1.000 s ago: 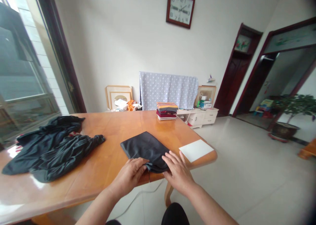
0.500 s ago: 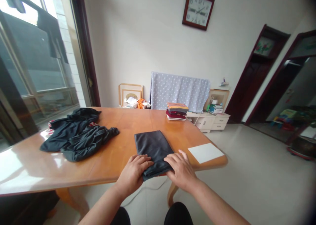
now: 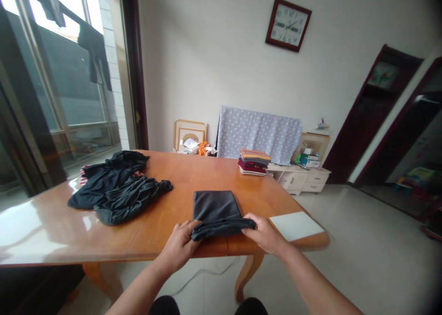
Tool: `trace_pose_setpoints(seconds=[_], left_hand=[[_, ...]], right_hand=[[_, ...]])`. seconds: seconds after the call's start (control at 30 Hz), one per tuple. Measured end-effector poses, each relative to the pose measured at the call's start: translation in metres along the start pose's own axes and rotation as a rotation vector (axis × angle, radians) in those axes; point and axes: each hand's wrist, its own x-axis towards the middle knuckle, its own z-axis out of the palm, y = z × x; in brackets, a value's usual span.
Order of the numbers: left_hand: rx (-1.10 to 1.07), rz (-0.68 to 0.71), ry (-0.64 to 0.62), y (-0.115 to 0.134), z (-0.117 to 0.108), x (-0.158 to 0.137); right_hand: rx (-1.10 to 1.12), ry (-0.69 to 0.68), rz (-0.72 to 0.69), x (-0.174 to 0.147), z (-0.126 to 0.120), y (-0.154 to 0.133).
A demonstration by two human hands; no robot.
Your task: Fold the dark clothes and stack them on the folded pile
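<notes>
A dark folded garment (image 3: pixel 216 204) lies near the front edge of the wooden table (image 3: pixel 193 172); its exact kind does not show. Its near end is turned up into a thick bunched fold. My left hand (image 3: pixel 181 243) grips the left end of that fold, fingers closed around the cloth. At the fold's right end, my right hand (image 3: pixel 264 234) pinches the cloth between thumb and fingers. The flat far part of the garment rests on the tabletop.
On the left of the table lies a heap of dark clothes (image 3: pixel 120 190). A stack of folded clothes (image 3: pixel 254 162) stands at the far right edge. A white sheet (image 3: pixel 297 226) lies near the right corner. Behind are a white cabinet (image 3: pixel 304 180) and a polka-dot cloth (image 3: pixel 257 133).
My hands have lifted the garment's near end and turned it up toward the far part, so it looks shorter. Both hands now grip the fold's ends instead of lying on the cloth.
</notes>
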Motion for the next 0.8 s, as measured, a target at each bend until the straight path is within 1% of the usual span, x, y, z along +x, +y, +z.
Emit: trace_pose_setpoints(seconds=[0.13,0.2,0.3,0.37,0.47,0.53,0.7,0.8], left_hand=[[-0.019,-0.068,0.022,-0.002,0.001,0.013],[-0.027,-0.111,0.075,-0.004,0.004,0.019],[-0.041,-0.227,0.189,-0.008,0.010,0.030],[-0.037,-0.307,0.219,-0.011,0.014,0.036],[-0.008,-0.376,0.205,-0.016,0.017,0.045],[0.023,-0.402,0.195,-0.020,0.018,0.050],[0.144,-0.483,0.164,-0.026,0.018,0.061],[0.160,-0.529,0.149,-0.027,0.016,0.066]], right_hand=[[0.105,0.018,0.034,0.024,-0.005,0.001],[0.142,0.036,0.062,0.034,-0.003,0.007],[0.170,0.082,0.080,0.046,0.005,0.020],[0.155,0.135,0.098,0.052,0.012,0.029],[0.088,0.221,0.136,0.059,0.021,0.040],[0.046,0.249,0.164,0.063,0.025,0.044],[0.056,0.313,0.205,0.072,0.034,0.054],[0.036,0.351,0.229,0.078,0.039,0.065]])
